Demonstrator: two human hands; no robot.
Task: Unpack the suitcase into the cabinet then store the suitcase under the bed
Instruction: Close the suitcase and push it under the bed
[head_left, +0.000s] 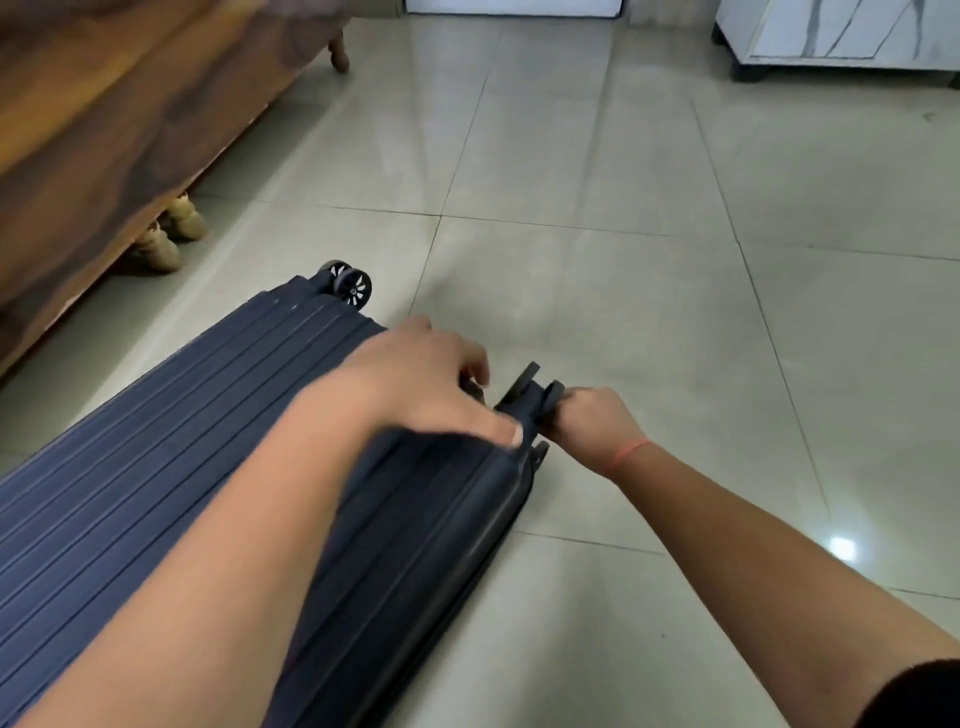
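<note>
Head view: at the lower right of the frame a dark sleeve (919, 696) ends high on the person's right arm, and both bare forearms reach forward over a dark blue ribbed suitcase (156, 441). The suitcase lies flat and closed on the pale tiled floor (675, 312), running from the lower left of the frame to the centre, alongside the bed and just outside its edge.

The left hand (415, 374) rests on the top of the suitcase at its wheeled end. Its fingers (475, 364) are bent down over the end edge and hold it, while the thumb lies straight along the shell. The hand is slightly blurred.

Just right of it, the right hand (592, 421) grips the black corner wheel (530, 387) at the centre of the frame. Its fingers (571, 402) are curled tightly round the wheel, clamped on it. A thin red thread (631, 452) circles the right wrist.

Farther along the same end, at the corner nearest the bed, a pair of black wheels with pale spokes (350, 283) stands clear of the floor.

Across the upper left of the frame runs the dark wooden bed (104, 130). Two turned legs (171, 228) show beneath its side rail, and a gap lies between the rail and the tiles.

At the upper right corner stands a white cabinet (831, 31) with grey marble veining, raised on short dark feet and well apart from the suitcase.
</note>
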